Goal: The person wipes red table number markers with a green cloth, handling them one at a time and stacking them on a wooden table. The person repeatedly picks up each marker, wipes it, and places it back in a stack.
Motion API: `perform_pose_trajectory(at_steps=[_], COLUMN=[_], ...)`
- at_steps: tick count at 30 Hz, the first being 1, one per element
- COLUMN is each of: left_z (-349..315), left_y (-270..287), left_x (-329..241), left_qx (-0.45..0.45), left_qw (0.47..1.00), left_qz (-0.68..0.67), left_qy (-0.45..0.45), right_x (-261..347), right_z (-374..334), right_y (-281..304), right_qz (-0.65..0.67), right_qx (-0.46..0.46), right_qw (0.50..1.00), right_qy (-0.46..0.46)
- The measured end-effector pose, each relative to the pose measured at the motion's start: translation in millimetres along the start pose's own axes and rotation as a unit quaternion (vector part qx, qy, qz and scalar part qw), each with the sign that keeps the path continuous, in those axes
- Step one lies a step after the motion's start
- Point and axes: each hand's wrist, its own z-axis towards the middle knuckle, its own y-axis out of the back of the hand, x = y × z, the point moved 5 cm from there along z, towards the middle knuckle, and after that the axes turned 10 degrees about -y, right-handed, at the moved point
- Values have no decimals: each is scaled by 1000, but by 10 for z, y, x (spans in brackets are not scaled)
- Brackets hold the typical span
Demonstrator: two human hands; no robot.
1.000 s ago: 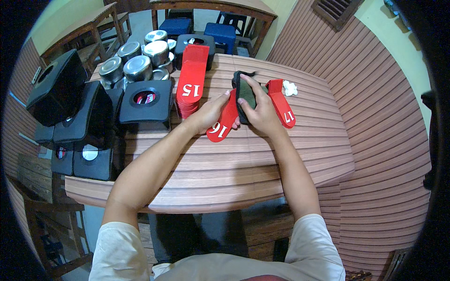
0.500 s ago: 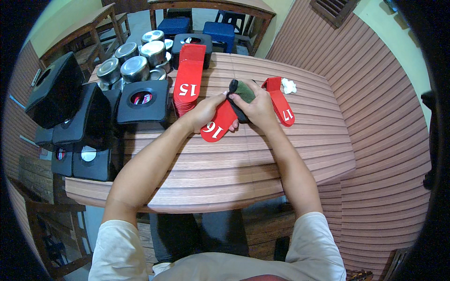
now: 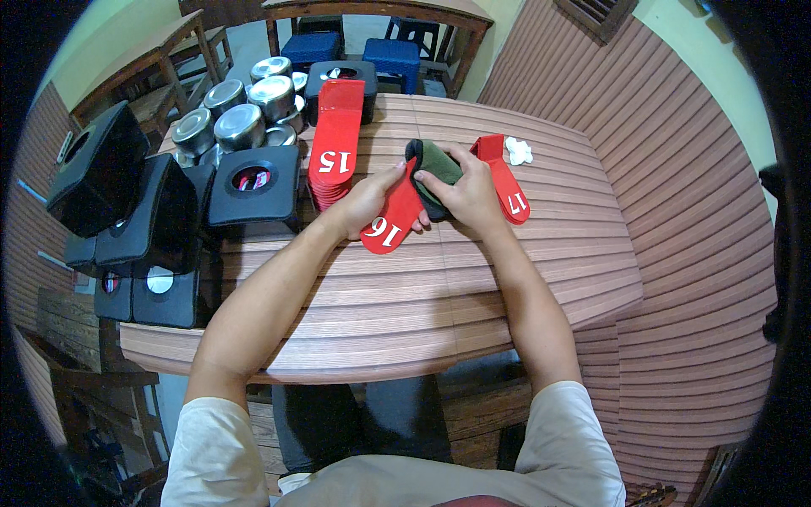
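Observation:
A red table-number sign (image 3: 397,211) with white numerals slants between my hands, its rounded end toward me. My left hand (image 3: 365,207) is closed on its left edge, with some fingertips showing beneath it. In my right hand (image 3: 466,193) is a folded green and black cloth (image 3: 439,166), pressed against the upper part of the sign. The cloth hides that part of the sign. Left of my hands stands a stack of similar red signs (image 3: 335,139). To the right more red signs (image 3: 509,190) lie beside a crumpled white tissue (image 3: 519,151).
Black tissue boxes (image 3: 253,203) are piled along the table's left side, some stacked high. Behind them are several round metal tins (image 3: 240,127). A ribbed wood-look wall (image 3: 684,220) borders the table (image 3: 363,346) on the right. Blue stools (image 3: 392,57) stand beyond.
My right hand has moved the cloth slightly, and more of its green side and black edge shows. The sign stays almost where it was in my left hand.

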Motion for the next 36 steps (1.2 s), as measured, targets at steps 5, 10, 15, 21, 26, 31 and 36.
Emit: perform_pose_trajectory(at_steps=[5,10,15,21,26,31,36], left_z=[-19,7,8,15,23,40,44], left_y=[1,36,66,58,46,55,53], left_x=[-10,3,45,49,50,69,76], left_qx=[-9,14,26,18,17,16,33], left_qw=[1000,1000,997,998,998,998,999], left_qz=[2,-13,-48,-54,-45,-47,-37], left_qy=[19,25,51,40,27,25,20], right_x=[119,87,49,98,119,65,4], right_z=[21,52,67,50,39,51,38], right_y=[-27,-10,-4,16,41,112,156], right_qz=[-103,-150,-211,-258,-273,-263,-149], right_qx=[-60,-100,-130,-169,-184,-170,-167], right_qw=[992,982,967,947,941,947,973], right_qy=[37,54,63,86,77,72,66])
